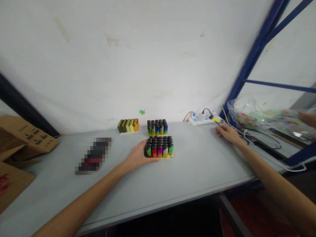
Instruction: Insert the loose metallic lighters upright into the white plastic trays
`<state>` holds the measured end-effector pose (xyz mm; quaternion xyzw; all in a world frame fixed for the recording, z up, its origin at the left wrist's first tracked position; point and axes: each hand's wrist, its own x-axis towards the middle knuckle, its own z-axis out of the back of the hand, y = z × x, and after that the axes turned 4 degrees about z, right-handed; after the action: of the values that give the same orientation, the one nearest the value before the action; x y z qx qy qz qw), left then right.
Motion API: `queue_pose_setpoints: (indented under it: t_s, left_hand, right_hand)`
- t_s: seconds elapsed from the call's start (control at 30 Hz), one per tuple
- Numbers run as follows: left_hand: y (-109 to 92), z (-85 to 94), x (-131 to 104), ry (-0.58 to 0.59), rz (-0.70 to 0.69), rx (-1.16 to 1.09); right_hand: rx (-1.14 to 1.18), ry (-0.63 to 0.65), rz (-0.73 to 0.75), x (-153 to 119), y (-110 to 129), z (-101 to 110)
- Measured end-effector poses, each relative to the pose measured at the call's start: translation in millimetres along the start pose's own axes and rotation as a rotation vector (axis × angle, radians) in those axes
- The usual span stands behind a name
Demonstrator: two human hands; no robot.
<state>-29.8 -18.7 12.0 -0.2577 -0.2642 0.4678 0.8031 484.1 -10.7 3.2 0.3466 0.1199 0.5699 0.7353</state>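
Observation:
A tray of colourful lighters (pixel 160 151) stands upright on the grey table in front of me. My left hand (pixel 138 154) grips its left side, thumb along the front and fingers behind. Just behind it is a second tray of lighters (pixel 157 128) in green, yellow and blue. Farther left, near the wall, sits a third tray of lighters (pixel 128 126) in green, brown, yellow and orange. My right hand (pixel 229 134) rests on the table at the right, fingers loosely apart and seemingly holding nothing, beside a black cable and a yellow tag (pixel 216 120).
A white power strip (pixel 202 119) with plugs lies against the wall. Cardboard boxes (pixel 29 135) stand at left, near a pixelated dark object (pixel 95 156). Blue shelf posts (pixel 249 59) rise at right. Beyond them, another person's hand (pixel 307 119) is by clear plastic bags (pixel 256 113).

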Motion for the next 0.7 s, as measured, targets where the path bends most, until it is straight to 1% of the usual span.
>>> queue_pose_setpoints:
  t_s: [0.03, 0.1, 0.17, 0.2, 0.23, 0.3, 0.33, 0.4, 0.47, 0.53, 0.57, 0.6, 0.67, 0.7]
  left_hand:
    - [-0.5, 0.1, 0.1, 0.004, 0.004, -0.005]
    - [-1.5, 0.5, 0.8, 0.011, 0.005, -0.03]
    - [-2.6, 1.5, 2.8, 0.022, -0.004, -0.072]
    - [-3.4, 2.5, 4.2, 0.037, -0.013, -0.095]
    - [-4.5, 3.9, 6.0, 0.058, -0.027, -0.116]
    - [-8.3, 8.0, 10.1, 0.107, -0.066, -0.143]
    - [-11.4, 10.6, 12.4, 0.129, -0.08, -0.143]
    - [-19.6, 16.0, 17.7, 0.177, -0.079, -0.118]
    - [-29.6, 20.7, 24.3, 0.251, -0.1, -0.119]
    - [-38.7, 23.3, 32.6, 0.324, -0.139, -0.141]
    - [-42.0, 23.6, 37.3, 0.354, -0.145, -0.14]
    - [-44.3, 23.1, 42.0, 0.373, -0.142, -0.116]
    - [-45.2, 19.3, 50.7, 0.43, -0.123, -0.072]
    - [-44.3, 16.1, 54.2, 0.456, -0.099, -0.068]
  right_hand:
    - [-0.04, -0.02, 0.0, 2.9, -1.7, 2.2]
    - [-0.145, -0.028, 0.054, 0.8, 1.7, 1.2]
    - [-0.208, 0.016, 0.139, -9.8, 14.1, -6.5]
    - [-0.199, 0.046, 0.185, -17.4, 23.8, -12.1]
    - [-0.144, 0.08, 0.228, -26.0, 35.9, -18.3]
    - [0.035, 0.129, 0.34, -45.0, 67.3, -30.9]
    - [0.104, 0.164, 0.403, -54.8, 86.2, -36.4]
    - [0.194, 0.195, 0.517, -73.5, 127.7, -44.4]
    - [0.236, 0.205, 0.68, -88.6, 169.1, -48.9]
    - [0.177, 0.244, 0.826, -97.8, 203.5, -52.8]
    - [0.149, 0.282, 0.876, -99.9, 216.3, -55.7]
    - [0.12, 0.334, 0.896, -100.2, 225.6, -59.6]
    - [0.049, 0.43, 0.867, -96.2, 233.7, -69.8]
    - [0.022, 0.446, 0.835, -92.3, 232.9, -75.5]
